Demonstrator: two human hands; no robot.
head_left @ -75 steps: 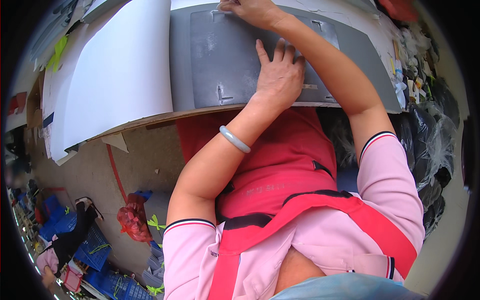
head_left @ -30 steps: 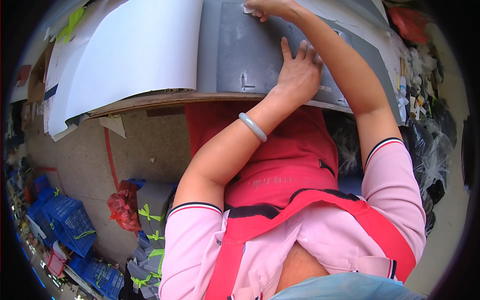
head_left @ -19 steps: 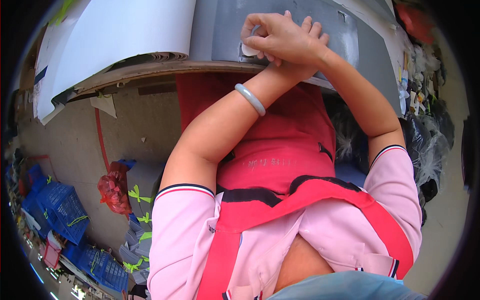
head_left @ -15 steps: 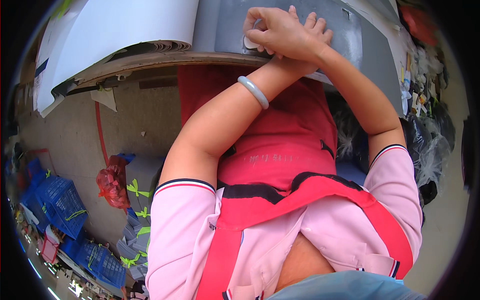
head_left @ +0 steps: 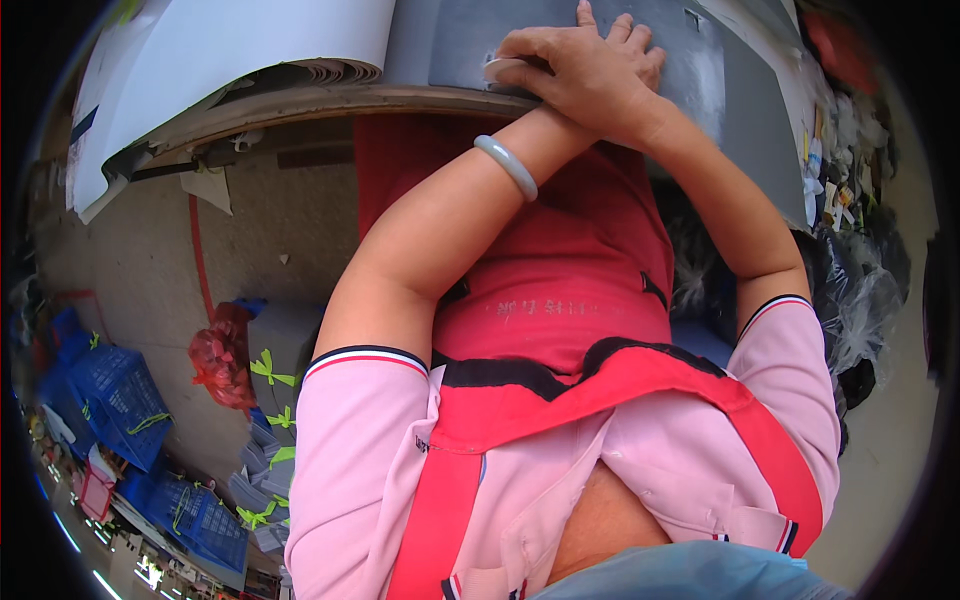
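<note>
Grey sheet material point(head_left: 560, 45), matte and stiff-looking, lies flat on the wooden counter point(head_left: 330, 105) at the top of the view, its near edge reaching the counter's front edge. Both hands have come together on it. Two and a half seconds ago they were apart, the right hand up at the far edge and the left flat in the middle; now the right hand point(head_left: 580, 70) lies crossed over the left wrist, hiding the left hand almost entirely, and both press near the sheet's front edge. A small pale piece point(head_left: 497, 68) shows under the right thumb; whether it is pinched or only pressed down I cannot tell. The right fingers point(head_left: 630, 35) are spread and laid flat, not clenched; the left ones are covered.

The work seems to have moved from the far side to the near edge, likely smoothing or fixing that spot.

The sheet's long axis runs left to right along the counter. Left of it, white sheets point(head_left: 230, 60) curl up in a stack. A pale green bangle point(head_left: 506, 165) sits on the left wrist.
</note>
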